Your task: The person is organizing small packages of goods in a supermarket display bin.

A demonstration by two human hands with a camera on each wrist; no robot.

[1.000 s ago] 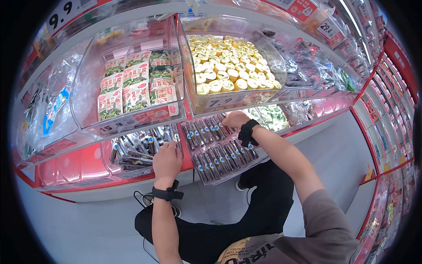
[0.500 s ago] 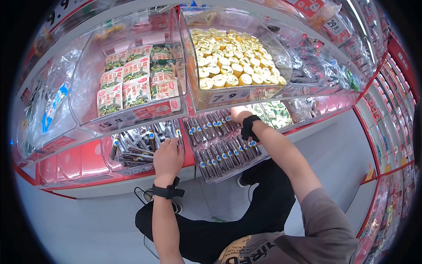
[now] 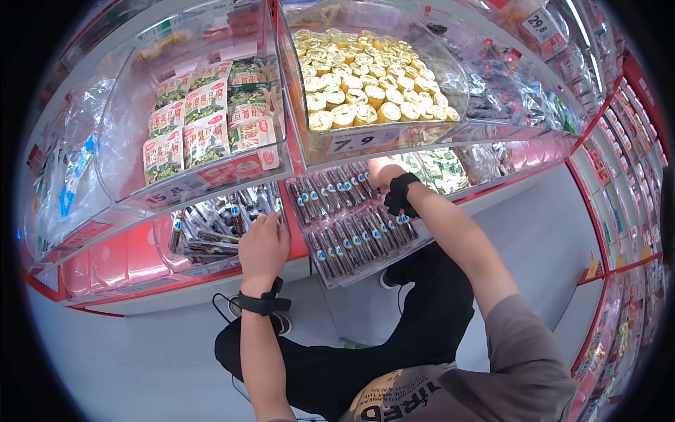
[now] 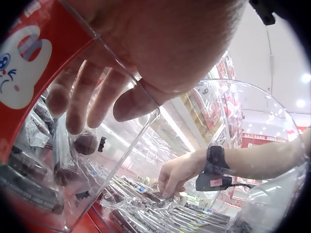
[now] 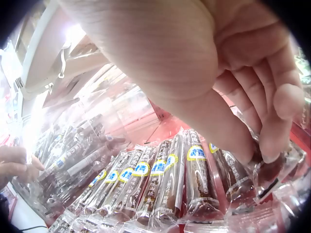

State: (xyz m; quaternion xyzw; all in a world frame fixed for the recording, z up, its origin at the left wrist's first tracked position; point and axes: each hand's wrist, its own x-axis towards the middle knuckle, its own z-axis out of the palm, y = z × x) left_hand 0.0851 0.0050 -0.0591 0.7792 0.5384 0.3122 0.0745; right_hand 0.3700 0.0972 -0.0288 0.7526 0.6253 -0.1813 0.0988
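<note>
Two rows deep in wrapped brown sticks [image 3: 355, 243], with right hand [image 3: 384, 174] toward the far right corner of a clear tray [image 3: 373, 269] poking past the front edge of the lower shelf [image 3: 299, 245], fingers pinching one wrapped stick [image 5: 266, 172]. Got left hand [image 3: 263, 246] draped over a clear bin [image 4: 116, 168] near its front right corner, fingers relaxed and slightly spread, just over a messy pile of loose sticks [image 3: 211, 235].

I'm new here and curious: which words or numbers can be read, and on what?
"7.9": centre tag, below gold-topped pieces
"15.8": left tag
"29.8": upper-right tag
"臭豆腐": pale packets
"香", seemingly: wrapped sticks
Shirt lettering: too distorted to read surely
Other print: too small or blurred
</note>
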